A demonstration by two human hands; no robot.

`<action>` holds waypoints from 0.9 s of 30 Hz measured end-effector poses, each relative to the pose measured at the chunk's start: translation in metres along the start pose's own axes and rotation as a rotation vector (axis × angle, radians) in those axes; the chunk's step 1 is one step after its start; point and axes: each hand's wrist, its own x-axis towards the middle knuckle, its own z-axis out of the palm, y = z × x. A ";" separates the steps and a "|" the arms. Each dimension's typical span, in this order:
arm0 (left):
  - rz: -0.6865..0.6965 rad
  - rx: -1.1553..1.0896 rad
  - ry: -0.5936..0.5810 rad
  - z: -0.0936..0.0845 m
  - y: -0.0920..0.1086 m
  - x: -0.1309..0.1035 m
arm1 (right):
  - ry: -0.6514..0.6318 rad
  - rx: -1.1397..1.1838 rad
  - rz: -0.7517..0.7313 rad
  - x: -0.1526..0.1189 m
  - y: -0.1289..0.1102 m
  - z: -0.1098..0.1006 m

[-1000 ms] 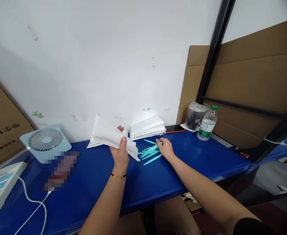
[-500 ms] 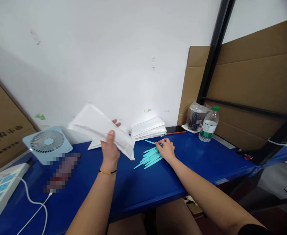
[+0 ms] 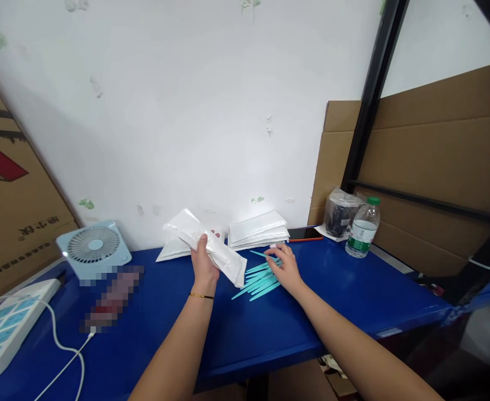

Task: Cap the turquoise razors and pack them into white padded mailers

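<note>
A white padded envelope (image 3: 223, 259) is gripped in my left hand (image 3: 205, 263), thumb on its near face and fingers behind it. It tilts above the table, its lower right end close to a pile of flat, pointed turquoise sticks (image 3: 258, 283). Over the right side of that pile, my right hand (image 3: 286, 270) has curled fingers, with thumb and forefinger closed at the end of one turquoise stick (image 3: 258, 253). Part of the pile is hidden under this hand. Behind lies a stack of white padded envelopes (image 3: 257, 229), and another envelope (image 3: 170, 250) lies to its left.
On the blue table (image 3: 261, 340) stand a light-blue fan (image 3: 95, 245) and a power strip (image 3: 14, 326) with a white cable (image 3: 54, 326). A blurred-out item (image 3: 113, 301) lies at left. At right are a phone (image 3: 306, 234), a bagged dark cup (image 3: 339, 214) and a water bottle (image 3: 362, 228).
My left hand has brought the envelope lower and to the right, nearer the sticks, and turned it. My right hand stays at the pile. The view has tilted up slightly.
</note>
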 end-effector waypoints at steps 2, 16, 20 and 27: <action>-0.100 -0.085 0.102 -0.006 0.000 0.008 | -0.050 0.103 -0.108 -0.002 -0.016 -0.001; -0.244 -0.205 0.146 -0.029 -0.003 0.012 | -0.178 -0.138 -0.154 0.017 -0.068 0.027; -0.272 -0.191 0.138 -0.037 -0.006 0.018 | -0.171 -0.139 -0.262 0.017 -0.075 0.028; -0.185 -0.191 0.224 -0.053 0.006 0.035 | -0.262 -0.069 -0.469 0.026 -0.073 -0.003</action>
